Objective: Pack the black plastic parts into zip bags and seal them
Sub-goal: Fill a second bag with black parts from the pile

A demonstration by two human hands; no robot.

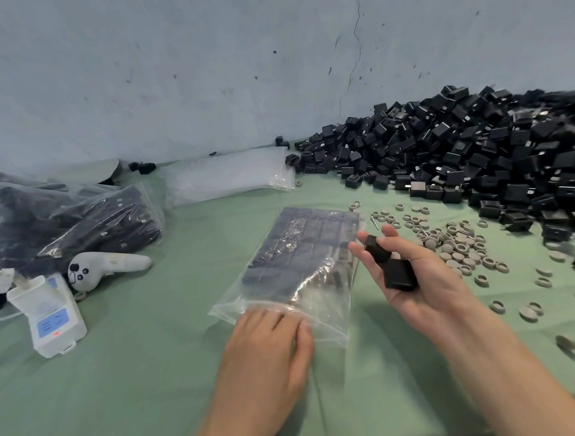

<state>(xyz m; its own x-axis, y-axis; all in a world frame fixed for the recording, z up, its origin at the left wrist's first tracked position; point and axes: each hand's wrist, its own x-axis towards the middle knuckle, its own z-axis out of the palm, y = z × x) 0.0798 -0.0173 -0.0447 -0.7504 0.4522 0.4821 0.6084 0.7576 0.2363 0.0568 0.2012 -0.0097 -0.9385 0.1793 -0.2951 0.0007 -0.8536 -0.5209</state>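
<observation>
A clear zip bag (301,260) lies on the green table, holding several black plastic parts in rows. My left hand (268,344) lies palm down on the bag's near, open end, fingers fairly straight. My right hand (414,278) hovers palm up just right of the bag. It holds two black plastic parts (392,267), one between the fingertips and one against the palm. A big heap of loose black parts (474,150) fills the far right of the table.
Filled bags of black parts (72,220) pile at the left. A stack of empty zip bags (228,177) lies at the back. Grey rings (458,243) are scattered at the right. A white controller (110,265) and a white device (50,317) sit at the left.
</observation>
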